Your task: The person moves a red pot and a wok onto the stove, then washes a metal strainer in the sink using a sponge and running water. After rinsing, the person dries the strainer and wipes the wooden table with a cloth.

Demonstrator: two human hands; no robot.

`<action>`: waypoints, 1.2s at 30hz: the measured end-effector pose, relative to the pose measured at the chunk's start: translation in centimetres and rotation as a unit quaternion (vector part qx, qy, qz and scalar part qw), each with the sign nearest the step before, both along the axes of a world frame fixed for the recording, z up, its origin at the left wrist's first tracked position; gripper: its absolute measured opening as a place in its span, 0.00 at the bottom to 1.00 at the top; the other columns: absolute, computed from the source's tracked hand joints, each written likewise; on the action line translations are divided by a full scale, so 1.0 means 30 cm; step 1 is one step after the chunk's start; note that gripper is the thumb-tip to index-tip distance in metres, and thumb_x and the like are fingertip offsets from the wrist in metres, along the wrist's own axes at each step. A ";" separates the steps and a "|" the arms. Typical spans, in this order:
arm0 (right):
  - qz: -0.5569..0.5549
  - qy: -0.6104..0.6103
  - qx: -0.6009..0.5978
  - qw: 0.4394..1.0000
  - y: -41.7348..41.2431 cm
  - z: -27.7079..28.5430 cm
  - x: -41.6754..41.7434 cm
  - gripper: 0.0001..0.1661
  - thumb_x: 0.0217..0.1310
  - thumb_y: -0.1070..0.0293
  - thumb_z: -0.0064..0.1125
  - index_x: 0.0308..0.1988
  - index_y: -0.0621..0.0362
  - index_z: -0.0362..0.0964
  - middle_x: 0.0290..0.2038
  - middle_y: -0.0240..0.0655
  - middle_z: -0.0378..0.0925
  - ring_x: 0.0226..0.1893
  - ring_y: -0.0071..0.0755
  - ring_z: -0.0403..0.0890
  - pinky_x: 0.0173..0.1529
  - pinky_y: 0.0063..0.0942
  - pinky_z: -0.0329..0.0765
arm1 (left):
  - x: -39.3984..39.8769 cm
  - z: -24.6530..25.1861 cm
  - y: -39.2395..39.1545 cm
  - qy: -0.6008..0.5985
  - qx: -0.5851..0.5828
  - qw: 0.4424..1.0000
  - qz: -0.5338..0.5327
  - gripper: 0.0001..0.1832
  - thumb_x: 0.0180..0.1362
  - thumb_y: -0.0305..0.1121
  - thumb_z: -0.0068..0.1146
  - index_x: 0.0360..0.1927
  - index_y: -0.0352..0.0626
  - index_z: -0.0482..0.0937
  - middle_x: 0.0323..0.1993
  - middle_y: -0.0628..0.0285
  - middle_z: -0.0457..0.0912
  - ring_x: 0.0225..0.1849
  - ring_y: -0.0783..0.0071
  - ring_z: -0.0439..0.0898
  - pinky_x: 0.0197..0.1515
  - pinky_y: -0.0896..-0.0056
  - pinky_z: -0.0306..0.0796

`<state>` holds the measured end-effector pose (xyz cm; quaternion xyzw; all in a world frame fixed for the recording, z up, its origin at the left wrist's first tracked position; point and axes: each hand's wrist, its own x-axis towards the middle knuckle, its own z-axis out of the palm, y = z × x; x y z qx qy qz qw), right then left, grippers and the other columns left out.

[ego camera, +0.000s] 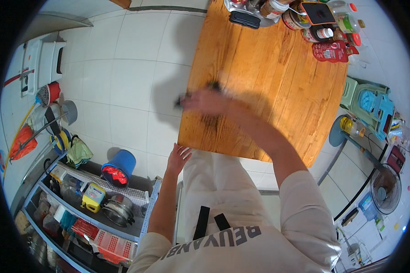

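Observation:
My right hand is blurred with motion over the left part of a wooden table. Dark, blurred parts of a thing stick out around its fingers, and some of it reaches past the table's left edge. What this thing is cannot be made out; most of it is hidden under the hand. Below it the wood grain shows a dark patch. At the table's near left corner, my left hand rests its fingertips against the edge and holds nothing.
Jars, bottles, a red pouch, a black case and a phone crowd the table's far end. A blue bin and a loaded shelf rack stand left. Stacked stools and a fan are right.

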<state>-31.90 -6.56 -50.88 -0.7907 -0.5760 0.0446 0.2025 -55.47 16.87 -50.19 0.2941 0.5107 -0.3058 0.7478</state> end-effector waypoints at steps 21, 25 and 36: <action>-0.313 0.164 -0.117 0.928 -0.619 0.096 0.136 0.25 0.53 0.73 0.50 0.54 0.51 0.69 0.60 0.36 0.67 0.47 0.38 0.74 0.50 0.37 0.71 | -0.005 0.006 -0.062 -0.001 0.126 0.991 -0.049 0.26 0.63 0.52 0.48 0.56 0.45 0.65 0.59 0.60 0.69 0.56 0.63 0.70 0.56 0.60 0.66; -0.450 -0.045 -0.074 0.889 -0.687 0.077 0.200 0.31 0.51 0.74 0.54 0.58 0.47 0.67 0.61 0.34 0.66 0.52 0.39 0.70 0.54 0.38 0.67 | 0.024 0.023 -0.086 0.014 0.144 0.989 -0.037 0.25 0.63 0.52 0.49 0.55 0.45 0.66 0.59 0.61 0.69 0.55 0.64 0.71 0.54 0.61 0.67; -0.005 0.174 -0.069 0.982 -0.838 0.129 -0.611 0.23 0.60 0.62 0.46 0.56 0.43 0.68 0.58 0.27 0.69 0.49 0.36 0.73 0.54 0.35 0.71 | -0.006 0.005 -0.076 0.032 0.154 0.987 -0.045 0.26 0.62 0.54 0.48 0.56 0.48 0.65 0.60 0.66 0.67 0.58 0.64 0.68 0.55 0.61 0.66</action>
